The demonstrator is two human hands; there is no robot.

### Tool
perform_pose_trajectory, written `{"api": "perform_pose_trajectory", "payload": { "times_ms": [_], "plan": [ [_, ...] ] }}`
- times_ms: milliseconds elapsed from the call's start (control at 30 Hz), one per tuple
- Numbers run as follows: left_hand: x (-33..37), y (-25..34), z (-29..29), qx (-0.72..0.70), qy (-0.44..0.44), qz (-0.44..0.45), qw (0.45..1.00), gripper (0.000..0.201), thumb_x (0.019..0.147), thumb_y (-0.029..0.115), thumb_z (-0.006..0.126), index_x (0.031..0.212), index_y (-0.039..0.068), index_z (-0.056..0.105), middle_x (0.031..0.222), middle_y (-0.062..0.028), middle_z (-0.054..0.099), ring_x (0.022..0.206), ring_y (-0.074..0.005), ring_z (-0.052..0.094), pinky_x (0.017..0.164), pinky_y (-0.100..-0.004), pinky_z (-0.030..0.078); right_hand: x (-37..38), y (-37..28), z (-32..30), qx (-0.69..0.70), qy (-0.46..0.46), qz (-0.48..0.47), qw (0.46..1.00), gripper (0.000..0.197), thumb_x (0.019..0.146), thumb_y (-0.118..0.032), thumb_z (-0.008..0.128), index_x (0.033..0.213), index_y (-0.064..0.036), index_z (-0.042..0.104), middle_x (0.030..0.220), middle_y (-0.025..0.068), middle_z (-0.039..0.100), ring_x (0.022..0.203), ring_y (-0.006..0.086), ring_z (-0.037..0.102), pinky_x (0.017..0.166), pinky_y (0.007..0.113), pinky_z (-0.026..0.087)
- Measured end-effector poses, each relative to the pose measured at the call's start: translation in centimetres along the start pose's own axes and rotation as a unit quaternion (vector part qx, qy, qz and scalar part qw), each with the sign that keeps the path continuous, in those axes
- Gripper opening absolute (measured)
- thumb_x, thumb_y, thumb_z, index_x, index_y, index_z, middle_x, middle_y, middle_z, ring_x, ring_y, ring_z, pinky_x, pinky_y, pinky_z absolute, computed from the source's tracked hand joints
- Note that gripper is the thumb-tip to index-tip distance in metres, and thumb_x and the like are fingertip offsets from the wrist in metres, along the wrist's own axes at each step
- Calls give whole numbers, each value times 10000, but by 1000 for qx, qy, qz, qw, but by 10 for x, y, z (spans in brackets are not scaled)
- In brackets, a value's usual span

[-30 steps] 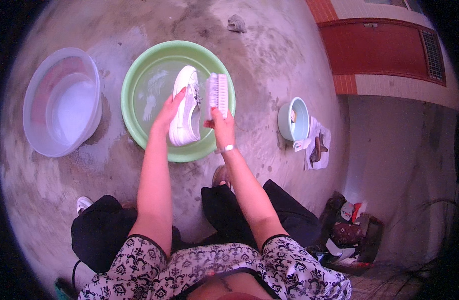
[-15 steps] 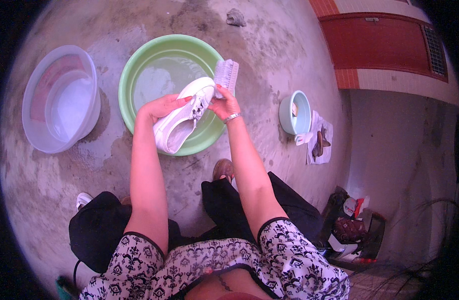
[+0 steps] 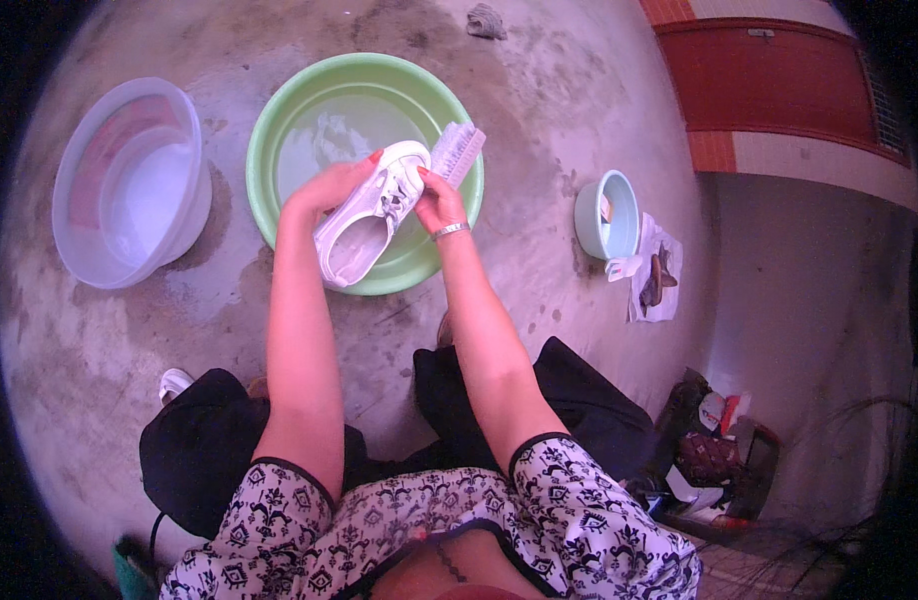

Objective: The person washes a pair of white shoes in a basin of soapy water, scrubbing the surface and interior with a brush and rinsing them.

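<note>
Over left sits a translucent plastic basin; above a round green basin of water, the left hand clasps a white laced shoe, the right hand a bristly brush, thumb on the shoe; beyond, a pale-blue tub holds something indistinct.

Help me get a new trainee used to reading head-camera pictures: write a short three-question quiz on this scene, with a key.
1. True or false: both the left hand and the right hand are on the white lace-up shoe.
2. Which stands to the person's left of the round green plastic basin?
A. a round translucent plastic tub
B. a small light-blue plastic bucket
C. a crumpled grey cloth
3. Fill the gap: of the two hands, the ____ one is nearer the pale bristled brush.

Key: 1. True. 2. A. 3. Right.
</note>
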State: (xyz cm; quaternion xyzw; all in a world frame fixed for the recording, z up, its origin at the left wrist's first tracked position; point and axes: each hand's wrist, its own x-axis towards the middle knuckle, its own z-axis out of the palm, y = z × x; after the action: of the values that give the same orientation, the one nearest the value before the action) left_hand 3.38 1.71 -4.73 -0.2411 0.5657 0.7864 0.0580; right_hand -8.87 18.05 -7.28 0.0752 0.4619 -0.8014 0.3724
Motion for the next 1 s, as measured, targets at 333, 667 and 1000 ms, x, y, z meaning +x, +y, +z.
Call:
{"api": "perform_pose_trajectory", "payload": {
  "times_ms": [333, 667, 1000],
  "plan": [
    [-59, 57, 1, 13, -57, 3, 998, 396, 803, 329, 494, 740, -49, 592, 670, -104, 588, 538, -106, 561, 516, -210, 462, 13, 9, -14, 66, 72, -37, 995, 253, 698, 13, 568, 941, 58, 515, 875, 135, 561, 809, 244, 553, 739, 372, 468],
    [-20, 2, -4, -47, 161, -20, 986, 316, 780, 224, 519, 886, -71, 562, 751, -129, 575, 603, -137, 548, 522, -251, 432, 19, 36, -3, 144, 91, -31, 985, 294, 709, -32, 570, 992, 17, 510, 997, 134, 523, 936, 261, 496, 815, 411, 415],
    [3, -21, 6, -386, 228, -36, 893, 260, 751, 158, 571, 944, -14, 537, 780, -94, 563, 615, -167, 559, 549, -256, 479, 6, 45, 1, 188, 123, -24, 974, 270, 738, -68, 549, 996, 3, 511, 1051, 130, 497, 982, 259, 464, 872, 416, 378]
  ]
}}
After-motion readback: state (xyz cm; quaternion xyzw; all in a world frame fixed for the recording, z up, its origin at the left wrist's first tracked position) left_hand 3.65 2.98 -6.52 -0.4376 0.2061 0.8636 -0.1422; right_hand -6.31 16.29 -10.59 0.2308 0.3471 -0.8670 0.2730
